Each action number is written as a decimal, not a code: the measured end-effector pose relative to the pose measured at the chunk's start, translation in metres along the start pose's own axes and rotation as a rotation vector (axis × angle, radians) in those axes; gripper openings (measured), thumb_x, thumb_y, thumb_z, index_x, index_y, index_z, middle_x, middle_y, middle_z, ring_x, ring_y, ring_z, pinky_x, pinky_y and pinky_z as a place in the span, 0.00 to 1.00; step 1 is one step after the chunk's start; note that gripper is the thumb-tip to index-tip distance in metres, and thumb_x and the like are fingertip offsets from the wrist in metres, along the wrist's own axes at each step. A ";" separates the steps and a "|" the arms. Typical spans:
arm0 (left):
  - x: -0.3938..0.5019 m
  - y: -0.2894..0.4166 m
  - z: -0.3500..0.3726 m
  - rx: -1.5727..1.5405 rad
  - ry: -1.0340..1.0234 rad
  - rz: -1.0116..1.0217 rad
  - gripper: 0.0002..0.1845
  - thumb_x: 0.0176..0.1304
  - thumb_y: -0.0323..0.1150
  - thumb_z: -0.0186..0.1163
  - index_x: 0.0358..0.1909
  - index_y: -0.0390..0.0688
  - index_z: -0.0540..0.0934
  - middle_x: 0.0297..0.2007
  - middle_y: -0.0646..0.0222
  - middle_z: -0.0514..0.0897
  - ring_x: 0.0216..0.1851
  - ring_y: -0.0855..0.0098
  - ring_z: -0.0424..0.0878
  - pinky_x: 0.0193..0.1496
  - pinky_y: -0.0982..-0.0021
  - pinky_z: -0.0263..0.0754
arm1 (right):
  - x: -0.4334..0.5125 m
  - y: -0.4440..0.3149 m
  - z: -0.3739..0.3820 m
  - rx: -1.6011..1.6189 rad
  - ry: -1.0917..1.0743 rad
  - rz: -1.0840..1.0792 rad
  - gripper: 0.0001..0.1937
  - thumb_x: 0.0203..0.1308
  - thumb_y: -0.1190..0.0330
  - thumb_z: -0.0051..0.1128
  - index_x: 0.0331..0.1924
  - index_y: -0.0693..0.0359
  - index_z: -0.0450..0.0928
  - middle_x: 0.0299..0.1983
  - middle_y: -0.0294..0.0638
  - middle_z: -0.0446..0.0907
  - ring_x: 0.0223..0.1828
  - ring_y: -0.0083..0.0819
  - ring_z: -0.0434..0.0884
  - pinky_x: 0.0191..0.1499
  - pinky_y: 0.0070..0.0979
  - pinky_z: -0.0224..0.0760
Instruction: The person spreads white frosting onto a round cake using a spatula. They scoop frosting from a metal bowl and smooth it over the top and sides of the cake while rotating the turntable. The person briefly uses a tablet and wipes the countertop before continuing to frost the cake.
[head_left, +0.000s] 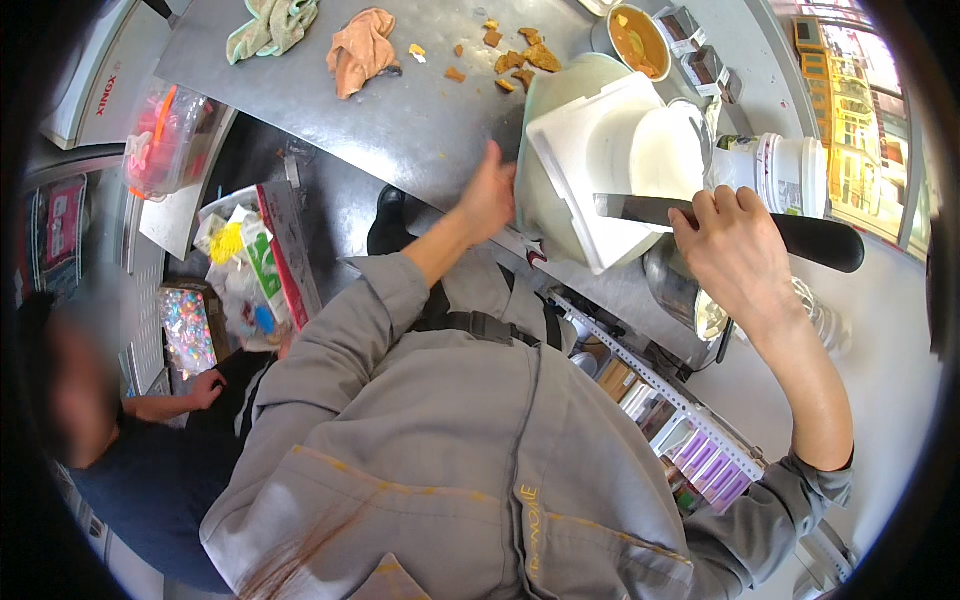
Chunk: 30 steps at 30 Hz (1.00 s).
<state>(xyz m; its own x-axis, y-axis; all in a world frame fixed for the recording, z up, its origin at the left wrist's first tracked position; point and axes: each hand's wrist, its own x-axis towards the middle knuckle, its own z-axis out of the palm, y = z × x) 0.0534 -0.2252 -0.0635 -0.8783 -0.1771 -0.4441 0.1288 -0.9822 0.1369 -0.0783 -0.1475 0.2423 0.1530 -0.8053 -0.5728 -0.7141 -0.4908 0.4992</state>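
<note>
My right hand (731, 244) grips an icing spatula with a black handle (817, 241). Its metal blade (634, 208) lies across the near side of a round white cake (667, 154), which looks coated in cream. Under the cake is a square white board (577, 180), set on a pale green cake turntable (534, 191). At the turntable's left rim is my left hand (487, 196), thumb raised and fingertips blurred against the edge; it holds nothing that I can see.
Cake crumbs (540, 57), an orange cloth (365, 49) and a greenish cloth (274, 28) lie on the metal table (435, 127). Behind the turntable stand a bowl of orange scraps (637, 41) and white tubs (787, 172). A person (157, 465) is close on my left.
</note>
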 end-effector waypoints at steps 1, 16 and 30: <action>0.002 0.005 -0.005 -0.018 -0.019 0.076 0.43 0.65 0.68 0.27 0.69 0.45 0.59 0.63 0.63 0.69 0.64 0.63 0.64 0.66 0.56 0.56 | 0.000 0.000 0.000 -0.002 -0.009 0.004 0.08 0.53 0.71 0.58 0.37 0.57 0.83 0.26 0.34 0.73 0.33 0.28 0.74 0.36 0.25 0.66; -0.007 0.033 0.008 0.151 -0.057 -0.089 0.43 0.66 0.68 0.27 0.67 0.41 0.60 0.64 0.66 0.68 0.64 0.69 0.66 0.66 0.63 0.60 | -0.136 -0.015 0.047 1.201 -0.166 0.612 0.09 0.56 0.67 0.61 0.41 0.56 0.84 0.30 0.38 0.81 0.22 0.26 0.79 0.23 0.25 0.66; -0.025 0.002 0.004 0.048 0.015 -0.277 0.39 0.67 0.66 0.30 0.68 0.47 0.60 0.65 0.65 0.66 0.66 0.67 0.63 0.67 0.62 0.57 | -0.119 -0.008 0.033 1.763 0.044 0.837 0.10 0.63 0.73 0.55 0.46 0.66 0.82 0.28 0.35 0.81 0.26 0.19 0.71 0.28 0.17 0.63</action>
<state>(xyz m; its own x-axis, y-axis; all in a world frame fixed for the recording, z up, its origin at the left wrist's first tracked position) 0.0740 -0.2225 -0.0482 -0.8703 0.0962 -0.4831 -0.1371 -0.9893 0.0501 -0.1133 -0.0364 0.2846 -0.5388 -0.6408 -0.5469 -0.3727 0.7635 -0.5274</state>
